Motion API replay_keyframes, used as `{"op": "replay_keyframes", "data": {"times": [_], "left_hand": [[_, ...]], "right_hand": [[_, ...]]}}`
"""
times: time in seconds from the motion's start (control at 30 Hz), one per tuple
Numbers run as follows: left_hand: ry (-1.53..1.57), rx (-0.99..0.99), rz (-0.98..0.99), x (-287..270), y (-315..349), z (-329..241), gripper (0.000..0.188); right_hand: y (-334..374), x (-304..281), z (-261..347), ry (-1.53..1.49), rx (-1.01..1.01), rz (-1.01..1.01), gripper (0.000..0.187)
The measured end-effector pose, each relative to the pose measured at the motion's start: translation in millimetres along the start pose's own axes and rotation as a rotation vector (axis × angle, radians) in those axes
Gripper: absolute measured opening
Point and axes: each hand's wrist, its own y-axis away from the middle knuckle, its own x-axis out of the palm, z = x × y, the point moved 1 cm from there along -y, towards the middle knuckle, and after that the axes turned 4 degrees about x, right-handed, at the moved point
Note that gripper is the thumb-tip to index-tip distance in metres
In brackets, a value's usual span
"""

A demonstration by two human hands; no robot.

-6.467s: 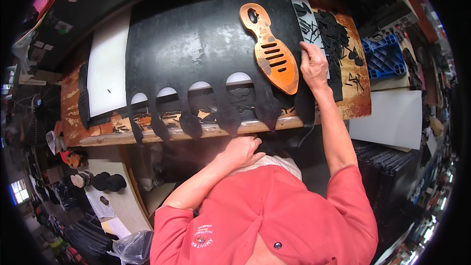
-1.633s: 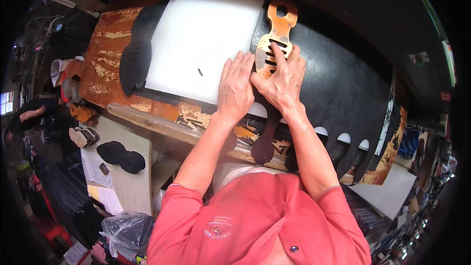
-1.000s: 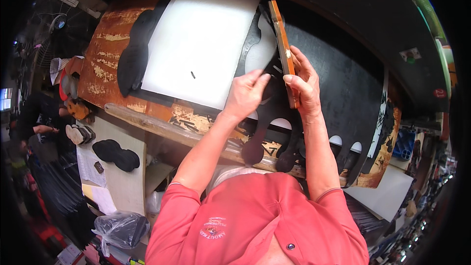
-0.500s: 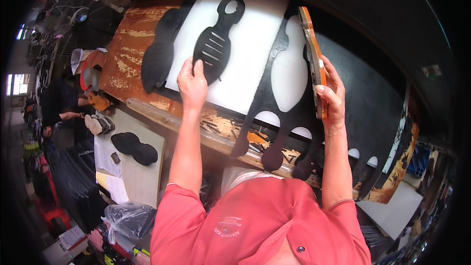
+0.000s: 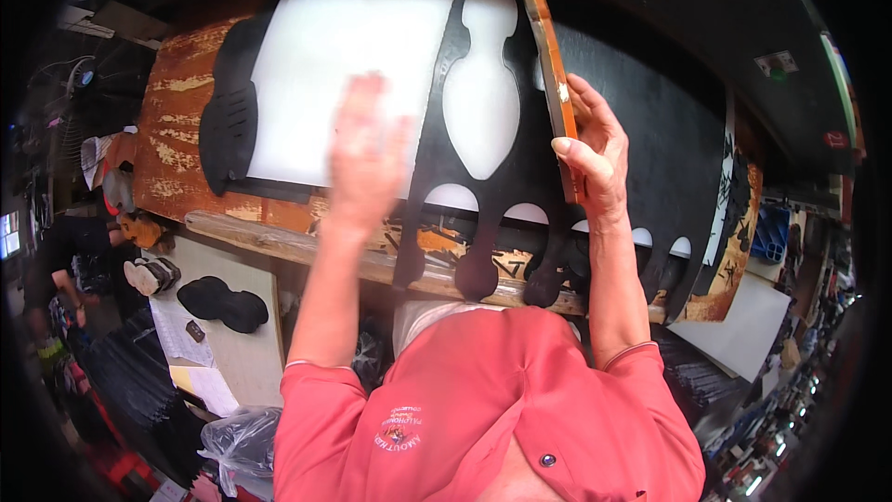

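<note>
My left hand (image 5: 364, 153) is blurred by motion above a white sheet (image 5: 358, 0); its fingers look stretched out and nothing shows in them. My right hand (image 5: 599, 144) grips an orange-edged cutting die (image 5: 555, 84), which stands tilted on its long side. Beside the die, a black sheet (image 5: 641, 102) has a cutout (image 5: 481, 98) of a rounded, waisted shape, through which white shows. Black cut pieces (image 5: 230, 116), the top one with slots, lie in a stack left of the white sheet.
A wooden bar (image 5: 288, 244) runs along the bench's near edge, with black scraps behind it. A side table (image 5: 246, 353) at left holds a black two-lobed piece (image 5: 223, 305) and papers. Another person (image 5: 70, 260) works at far left. A plastic bag (image 5: 240, 442) sits at lower left.
My left hand has let go of the slotted black piece, now on the stack at left, and swings over the white sheet. My right hand still holds the die. The whole view has shifted.
</note>
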Motion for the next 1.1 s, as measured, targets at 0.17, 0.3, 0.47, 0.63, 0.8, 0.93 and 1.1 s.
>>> {"op": "replay_keyframes", "data": {"times": [0.17, 0.3, 0.47, 0.63, 0.8, 0.93, 1.1], "left_hand": [[-0.128, 0.143, 0.195, 64, 10, -34, 0.067], [-0.154, 0.149, 0.207, 63, 14, -28, 0.071], [-0.131, 0.134, 0.191, 64, 16, -30, 0.069], [-0.030, 0.109, 0.162, 62, 7, -23, 0.056], [0.261, 0.111, 0.110, 31, 29, -39, 0.029], [0.526, 0.120, 0.250, 21, 68, -67, 0.013], [0.254, 0.345, 0.248, 36, 75, -58, 0.011]], "right_hand": [[8, -3, -2, 0.831, -0.168, -0.261, 0.084], [7, 5, -17, 1.202, -0.302, -0.236, 0.079], [10, 4, -24, 1.209, -0.319, -0.230, 0.083], [3, -6, -28, 1.216, -0.369, -0.194, 0.083], [19, -26, -31, 0.781, -0.210, -0.354, 0.059], [25, -33, -31, 0.797, -0.355, -0.438, 0.040], [-15, -12, -26, 0.913, -0.514, -0.510, 0.034]]}}
